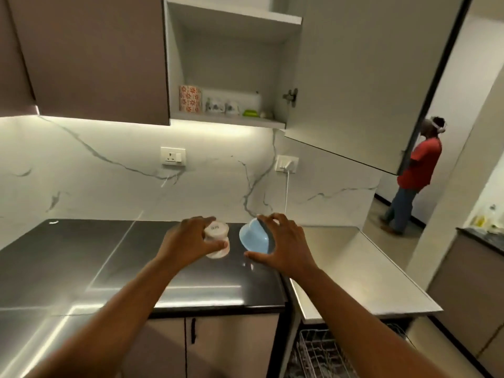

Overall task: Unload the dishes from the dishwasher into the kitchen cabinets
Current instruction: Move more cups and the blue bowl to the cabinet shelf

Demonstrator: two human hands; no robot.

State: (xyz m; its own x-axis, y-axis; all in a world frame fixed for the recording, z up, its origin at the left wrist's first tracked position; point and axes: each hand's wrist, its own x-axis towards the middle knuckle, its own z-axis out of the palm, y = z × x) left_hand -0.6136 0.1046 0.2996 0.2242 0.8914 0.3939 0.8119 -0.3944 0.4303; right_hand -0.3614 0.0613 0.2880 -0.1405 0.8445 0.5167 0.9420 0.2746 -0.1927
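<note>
My left hand (188,238) grips a small white cup (216,233), held upside down with its base toward me, just above the dark countertop (81,255). My right hand (283,241) holds a light blue bowl (252,238), tilted on its side with its base facing left. Overhead, the wall cabinet (226,64) stands open. Its lower shelf (226,120) carries a floral box (190,99), white mugs (219,106) and a green item (251,113). The dishwasher's wire rack (319,350) shows at the bottom right, under the pale counter (354,263).
The open cabinet door (354,77) hangs out to the right at head height. A socket (173,156) and a plugged-in cable (285,192) are on the marble backsplash. Another person in a red shirt (417,170) stands in the doorway at right.
</note>
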